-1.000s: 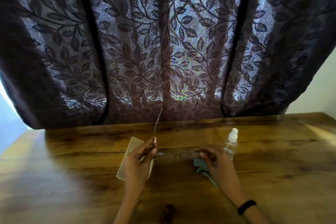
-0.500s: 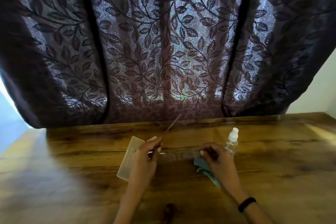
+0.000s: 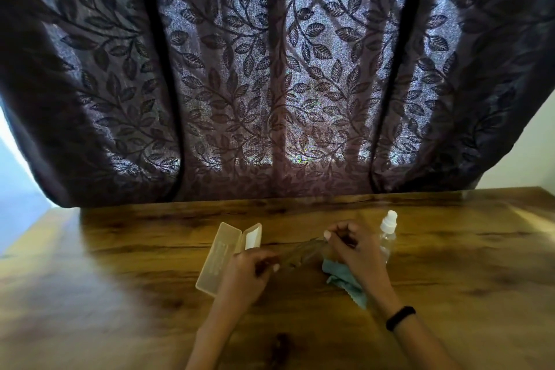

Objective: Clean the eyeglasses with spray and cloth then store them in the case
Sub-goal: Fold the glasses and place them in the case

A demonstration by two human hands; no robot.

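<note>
Left hand (image 3: 244,275) and right hand (image 3: 353,246) pinching opposite ends of clear eyeglasses (image 3: 300,252), held just above table (image 3: 120,294). Open case (image 3: 222,252) beside left hand, contents unclear. Teal cloth (image 3: 342,279) under right wrist; spray bottle (image 3: 388,234) just beyond. Wide bare wood either side.

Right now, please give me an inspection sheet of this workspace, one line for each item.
Surface: wooden table, glossy.
Job's things: eyeglasses held between both hands; case lies open; teal cloth on table; spray bottle upright.
Clutter: nothing seen.
Grippers: left hand and right hand each pinch one end of the eyeglasses; black band on right wrist.
Cables: nothing seen.
Surroundings: leaf-patterned curtain, backlit.
</note>
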